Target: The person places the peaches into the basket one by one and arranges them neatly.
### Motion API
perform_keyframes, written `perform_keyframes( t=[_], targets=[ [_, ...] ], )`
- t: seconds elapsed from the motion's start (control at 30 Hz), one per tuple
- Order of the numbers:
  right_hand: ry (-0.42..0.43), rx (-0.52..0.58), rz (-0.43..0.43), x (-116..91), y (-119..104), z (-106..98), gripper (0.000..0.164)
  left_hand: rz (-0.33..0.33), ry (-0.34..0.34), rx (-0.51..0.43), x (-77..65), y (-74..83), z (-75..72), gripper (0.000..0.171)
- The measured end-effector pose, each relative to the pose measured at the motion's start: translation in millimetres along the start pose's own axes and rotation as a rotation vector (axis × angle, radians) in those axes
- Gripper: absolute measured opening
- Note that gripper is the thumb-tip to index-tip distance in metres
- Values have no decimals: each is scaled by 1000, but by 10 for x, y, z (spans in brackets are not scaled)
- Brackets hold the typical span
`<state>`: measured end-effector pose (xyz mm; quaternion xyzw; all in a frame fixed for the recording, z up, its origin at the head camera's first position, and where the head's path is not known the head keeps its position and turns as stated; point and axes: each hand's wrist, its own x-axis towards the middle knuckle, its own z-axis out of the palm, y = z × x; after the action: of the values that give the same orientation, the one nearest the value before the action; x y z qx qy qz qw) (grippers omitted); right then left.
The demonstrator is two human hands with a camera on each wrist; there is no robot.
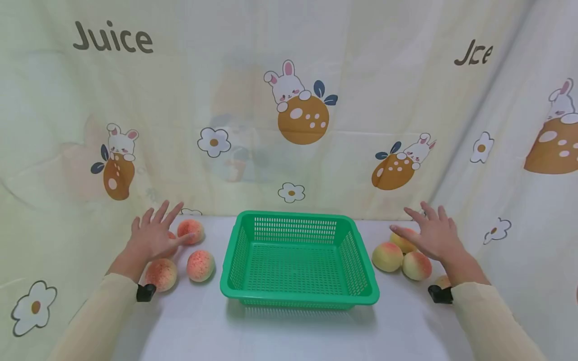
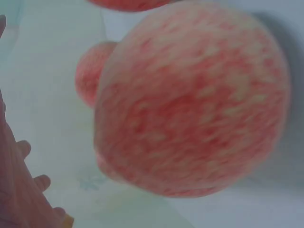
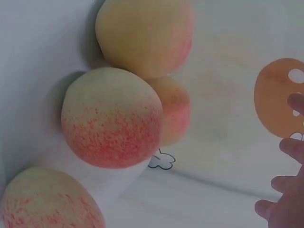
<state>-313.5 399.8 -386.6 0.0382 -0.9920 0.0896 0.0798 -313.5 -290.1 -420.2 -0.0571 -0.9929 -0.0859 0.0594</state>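
My left hand [image 1: 153,238], fingers spread, hovers over a group of several red-speckled peaches at the left. One peach [image 1: 200,265] lies nearest the basket, another [image 1: 161,275] below my wrist, and a third is partly hidden by the hand. In the left wrist view a large peach [image 2: 192,99] fills the middle. On the other side, my right hand [image 1: 435,235] is spread above several yellow-pink peaches [image 1: 387,256]. The right wrist view shows a pink-flecked peach [image 3: 113,118] among them. Neither hand holds anything. Between the hands stands a green plastic basket [image 1: 298,296] with nothing in it.
A white tabletop [image 1: 280,336] carries the basket and fruit. Behind it hangs a pale curtain [image 1: 253,165] printed with rabbits, oranges and flowers, and it continues along both sides. Black wrist straps [image 1: 145,292] sit at the sleeve ends.
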Motion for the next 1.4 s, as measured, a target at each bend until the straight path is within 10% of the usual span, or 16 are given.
perform_keyframes(
  t=[1.07,1.4],
  targets=[
    [200,414,-142,-739,-616,479,63,-3,177,-174,-681,203,350,95],
    [174,553,-81,-941,-796,664,59,51,342,-246,-882,230,415,80]
  ],
)
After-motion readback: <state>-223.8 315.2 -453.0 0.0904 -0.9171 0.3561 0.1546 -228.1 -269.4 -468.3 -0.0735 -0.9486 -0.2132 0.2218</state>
